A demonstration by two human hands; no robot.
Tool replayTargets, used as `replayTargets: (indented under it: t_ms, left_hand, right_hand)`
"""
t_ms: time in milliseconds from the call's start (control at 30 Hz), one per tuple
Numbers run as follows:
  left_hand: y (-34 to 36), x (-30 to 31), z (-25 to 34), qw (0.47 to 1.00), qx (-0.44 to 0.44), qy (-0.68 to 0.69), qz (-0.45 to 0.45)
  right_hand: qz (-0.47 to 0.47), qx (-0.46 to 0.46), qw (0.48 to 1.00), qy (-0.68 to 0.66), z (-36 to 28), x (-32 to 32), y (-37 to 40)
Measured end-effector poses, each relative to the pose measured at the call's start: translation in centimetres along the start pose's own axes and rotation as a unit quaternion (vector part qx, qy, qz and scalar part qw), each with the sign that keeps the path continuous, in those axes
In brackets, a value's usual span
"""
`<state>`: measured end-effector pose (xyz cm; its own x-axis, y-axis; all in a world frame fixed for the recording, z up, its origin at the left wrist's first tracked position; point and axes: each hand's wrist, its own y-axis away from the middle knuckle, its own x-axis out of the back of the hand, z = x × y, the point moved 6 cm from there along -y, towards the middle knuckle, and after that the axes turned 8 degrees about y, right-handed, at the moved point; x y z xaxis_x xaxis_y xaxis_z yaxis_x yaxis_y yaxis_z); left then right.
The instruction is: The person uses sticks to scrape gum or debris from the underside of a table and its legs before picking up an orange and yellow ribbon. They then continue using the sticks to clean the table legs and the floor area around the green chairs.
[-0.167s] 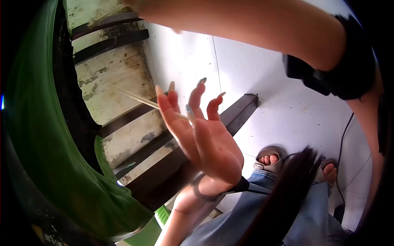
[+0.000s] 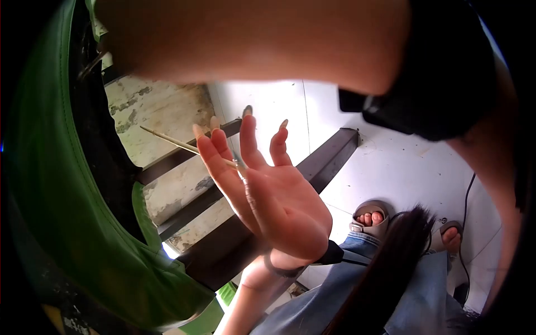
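My left hand (image 2: 279, 206) is raised palm up in the middle of the view. Its thumb and index finger pinch a thin pale stick (image 2: 173, 140), while the other fingers are spread. The stick points to the upper left and narrows at its far end. My right hand (image 2: 114, 47) is at the upper left, dark and blurred close to the camera; its fingers cannot be made out. A thin blurred strand (image 2: 91, 66) shows beside it, near the dark inner edge of a green stitched cover (image 2: 44, 167).
Dark brown bars (image 2: 223, 251) of a frame run under my left hand. Behind them is a stained, peeling pale surface (image 2: 167, 109). White floor tiles (image 2: 402, 162), a sandaled foot (image 2: 369, 216) and a black cable (image 2: 464, 223) lie to the right. Dark hair (image 2: 385, 273) hangs in front.
My right arm has come lower and larger into the view, its hand shifting left and down. My left hand has moved slightly left, still pinching the stick.
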<state>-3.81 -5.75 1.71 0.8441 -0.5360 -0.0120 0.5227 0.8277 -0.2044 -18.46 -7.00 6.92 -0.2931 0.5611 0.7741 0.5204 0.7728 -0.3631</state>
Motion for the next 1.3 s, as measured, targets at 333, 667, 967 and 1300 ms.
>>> replayTargets:
  t_ms: [333,667,967,1300]
  left_hand:
    - [-0.6,1.0,1.9,0.999,-0.039,-0.005,0.038]
    - [0.5,-0.6,-1.4,0.983,0.175,0.017,-0.056]
    - [0.6,-0.5,-3.2,0.979,0.195,0.050,-0.016]
    - [1.8,-2.4,-1.7,0.959,0.220,0.125,-0.128]
  right_hand:
    - [-0.074,0.114,0.957,-0.255,-0.9,-2.3,1.2]
    - [0.067,0.178,0.958,-0.216,0.4,-2.0,5.6]
    - [0.021,-0.063,0.974,-0.215,5.4,-3.0,5.3]
    - [0.083,0.084,0.981,-0.151,1.2,0.0,7.3]
